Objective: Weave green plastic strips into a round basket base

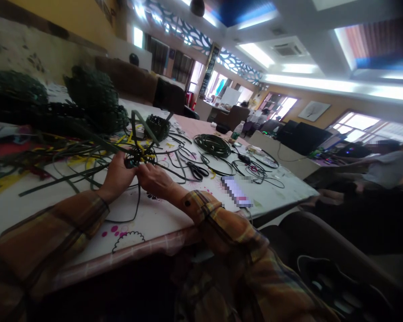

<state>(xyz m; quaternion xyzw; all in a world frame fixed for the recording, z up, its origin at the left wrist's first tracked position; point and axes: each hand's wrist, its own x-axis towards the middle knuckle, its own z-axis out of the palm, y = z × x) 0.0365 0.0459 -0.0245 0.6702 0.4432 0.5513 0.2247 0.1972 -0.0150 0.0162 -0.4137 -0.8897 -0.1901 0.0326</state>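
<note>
Both my hands meet at a small, part-woven basket of dark green and yellow plastic strips, whose loose ends stick out in many directions. My left hand wraps the basket's left side, thumb up near its rim. My right hand is closed at its near edge, with the fingertips pressed together on a strip there; the exact grip is partly hidden. One dark strip hangs below the hands and curves over the tablecloth. Just behind stands a small dark woven basket. Black-handled scissors lie to the right of my right hand.
A coil of dark strip lies beyond the scissors. A phone rests near the table's right edge, and a bottle stands farther back. Large dark woven pieces and tangled strips fill the left. Another person sits at far right.
</note>
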